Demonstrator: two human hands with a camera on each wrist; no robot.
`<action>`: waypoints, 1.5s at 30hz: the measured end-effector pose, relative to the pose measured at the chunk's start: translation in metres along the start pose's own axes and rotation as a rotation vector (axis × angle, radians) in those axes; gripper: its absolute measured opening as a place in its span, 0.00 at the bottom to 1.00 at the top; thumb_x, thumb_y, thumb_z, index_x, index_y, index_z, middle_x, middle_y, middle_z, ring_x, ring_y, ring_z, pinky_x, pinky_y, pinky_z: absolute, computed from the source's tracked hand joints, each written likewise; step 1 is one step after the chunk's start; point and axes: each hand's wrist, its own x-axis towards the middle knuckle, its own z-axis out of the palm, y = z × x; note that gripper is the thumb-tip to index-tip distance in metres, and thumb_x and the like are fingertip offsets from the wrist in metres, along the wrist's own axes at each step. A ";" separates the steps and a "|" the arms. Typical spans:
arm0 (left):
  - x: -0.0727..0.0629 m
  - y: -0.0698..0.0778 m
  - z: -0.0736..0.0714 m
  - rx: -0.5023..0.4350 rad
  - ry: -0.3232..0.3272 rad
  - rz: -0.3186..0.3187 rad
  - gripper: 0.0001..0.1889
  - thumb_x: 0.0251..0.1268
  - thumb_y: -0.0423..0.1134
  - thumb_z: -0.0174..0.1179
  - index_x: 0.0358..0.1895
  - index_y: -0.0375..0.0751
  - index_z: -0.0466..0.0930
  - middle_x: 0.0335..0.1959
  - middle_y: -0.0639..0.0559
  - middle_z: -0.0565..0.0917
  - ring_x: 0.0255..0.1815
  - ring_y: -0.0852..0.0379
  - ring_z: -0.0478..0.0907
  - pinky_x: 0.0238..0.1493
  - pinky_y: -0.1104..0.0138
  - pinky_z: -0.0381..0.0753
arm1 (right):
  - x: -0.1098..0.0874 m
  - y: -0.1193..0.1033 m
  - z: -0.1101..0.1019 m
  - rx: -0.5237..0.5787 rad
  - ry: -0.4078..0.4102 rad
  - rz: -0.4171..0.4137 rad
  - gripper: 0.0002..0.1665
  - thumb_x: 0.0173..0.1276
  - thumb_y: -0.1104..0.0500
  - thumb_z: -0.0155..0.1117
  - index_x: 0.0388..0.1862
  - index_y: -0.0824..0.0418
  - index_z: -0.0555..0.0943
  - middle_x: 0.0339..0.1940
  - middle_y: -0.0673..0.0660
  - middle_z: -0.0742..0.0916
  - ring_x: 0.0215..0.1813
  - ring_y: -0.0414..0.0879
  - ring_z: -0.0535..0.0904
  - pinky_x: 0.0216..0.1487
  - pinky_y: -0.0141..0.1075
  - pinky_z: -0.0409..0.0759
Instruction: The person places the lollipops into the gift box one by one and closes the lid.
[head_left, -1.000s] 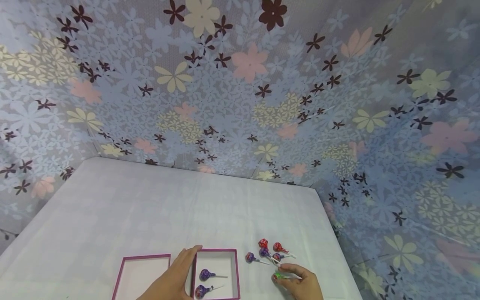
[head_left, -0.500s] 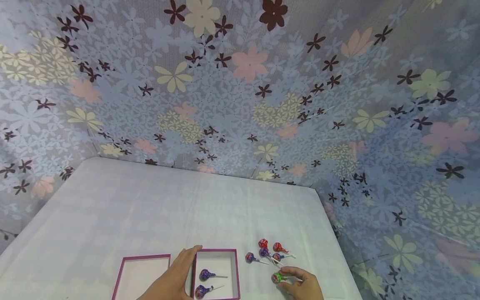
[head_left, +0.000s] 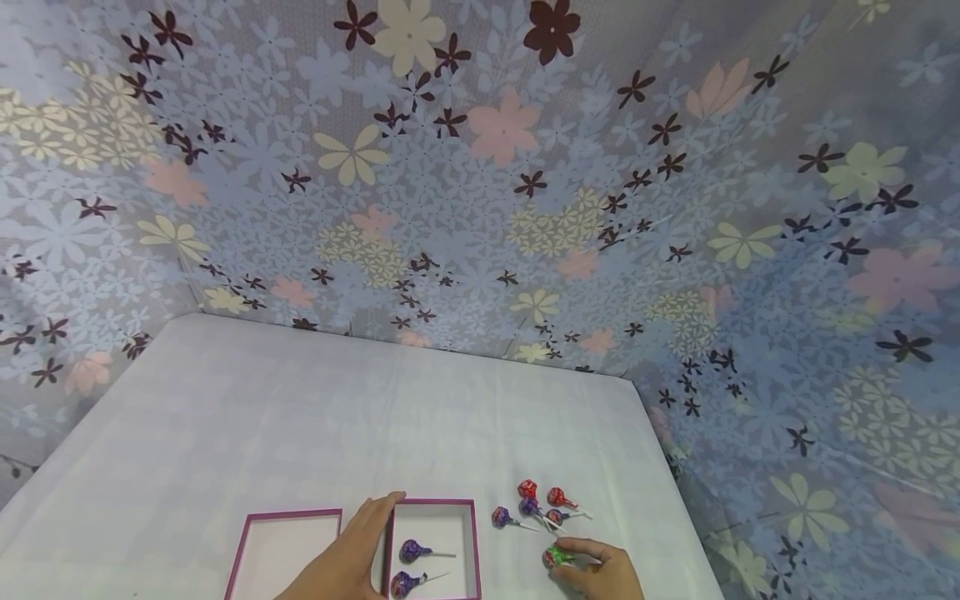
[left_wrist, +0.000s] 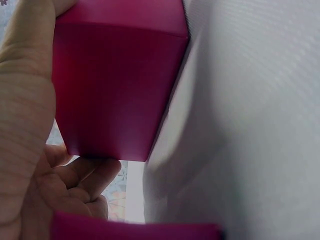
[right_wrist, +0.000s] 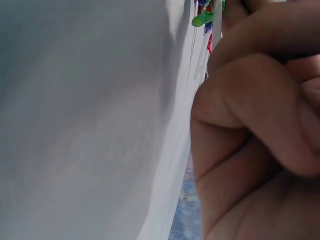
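In the head view my left hand (head_left: 347,550) grips the left side of an open box (head_left: 476,546) with magenta walls and a white inside. The left wrist view shows the box's outer wall (left_wrist: 115,90), with fingers bent at its far end. Two purple-wrapped lollipops, one (head_left: 412,550) above the other (head_left: 402,583), lie in the box with sticks pointing right. Out to the right, my right hand (head_left: 603,571) pinches a green-wrapped lollipop (head_left: 555,557) between thumb and forefinger, close over the table. Its other fingers are curled in the right wrist view, where the green wrapper (right_wrist: 202,20) shows.
Beyond my right hand lies a loose group of lollipops: red ones (head_left: 557,497) and purple ones (head_left: 501,517), some with crossed sticks. A second magenta-edged box part (head_left: 292,514) is left of my left hand. The white-covered table (head_left: 337,417) ends at a flowered cloth (head_left: 465,208).
The green lollipop has turned slightly in my right fingers and shows more of its green wrapper. My left hand and the box keep their place.
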 end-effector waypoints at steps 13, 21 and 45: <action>0.000 0.002 -0.002 -0.047 -0.034 -0.028 0.69 0.38 0.65 0.79 0.77 0.29 0.49 0.72 0.26 0.62 0.68 0.13 0.56 0.57 0.25 0.65 | 0.000 -0.003 0.001 -0.027 -0.026 -0.046 0.25 0.46 0.53 0.85 0.45 0.56 0.91 0.40 0.50 0.90 0.13 0.36 0.64 0.15 0.29 0.67; 0.000 0.003 -0.002 -0.043 -0.036 -0.032 0.69 0.38 0.65 0.79 0.77 0.31 0.49 0.73 0.27 0.62 0.69 0.14 0.56 0.57 0.25 0.65 | 0.000 -0.007 0.002 -0.100 0.009 -0.050 0.21 0.45 0.54 0.86 0.41 0.55 0.91 0.46 0.54 0.90 0.20 0.39 0.69 0.21 0.31 0.71; 0.003 -0.003 0.001 0.122 0.068 0.078 0.69 0.33 0.72 0.77 0.74 0.30 0.54 0.66 0.37 0.72 0.63 0.37 0.71 0.56 0.42 0.80 | 0.002 -0.017 0.018 -0.077 0.141 -0.160 0.18 0.42 0.54 0.86 0.36 0.50 0.92 0.41 0.50 0.91 0.37 0.40 0.79 0.29 0.28 0.74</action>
